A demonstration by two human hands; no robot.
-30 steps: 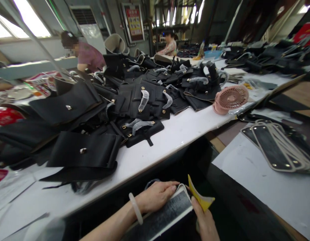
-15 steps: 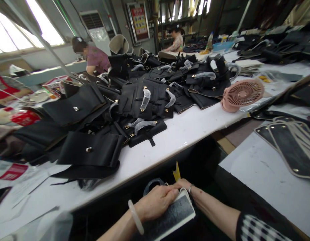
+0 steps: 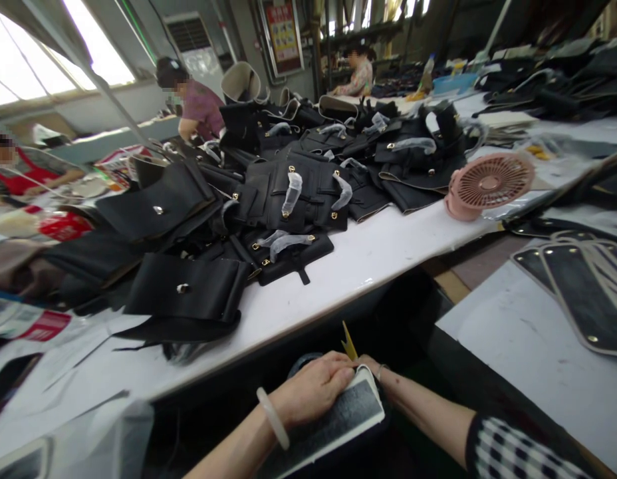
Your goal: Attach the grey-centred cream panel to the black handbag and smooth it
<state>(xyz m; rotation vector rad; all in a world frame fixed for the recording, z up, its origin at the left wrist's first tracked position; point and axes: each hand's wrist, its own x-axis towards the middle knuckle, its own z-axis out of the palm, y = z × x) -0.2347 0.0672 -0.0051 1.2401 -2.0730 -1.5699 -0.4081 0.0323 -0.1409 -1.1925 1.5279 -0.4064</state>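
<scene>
Edge work is apparently underway on a panel (image 3: 357, 407) in front of the worktop (image 3: 288, 309), the left hand (image 3: 316, 389) gripping its edge, the right hand (image 3: 369, 366) (hold hidden, state uncertain) beside a yellow strip (image 3: 348, 343), and the next move calls for steady support

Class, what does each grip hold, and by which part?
Left grip: pale-edged dark piece, at its far edge. Right grip: apparently yellow piece, by its lower end.

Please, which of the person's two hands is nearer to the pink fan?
Right. The right hand is below and left of the pink fan in the picture; the left hand, lying on the white-edged panel, is farther left.
</scene>
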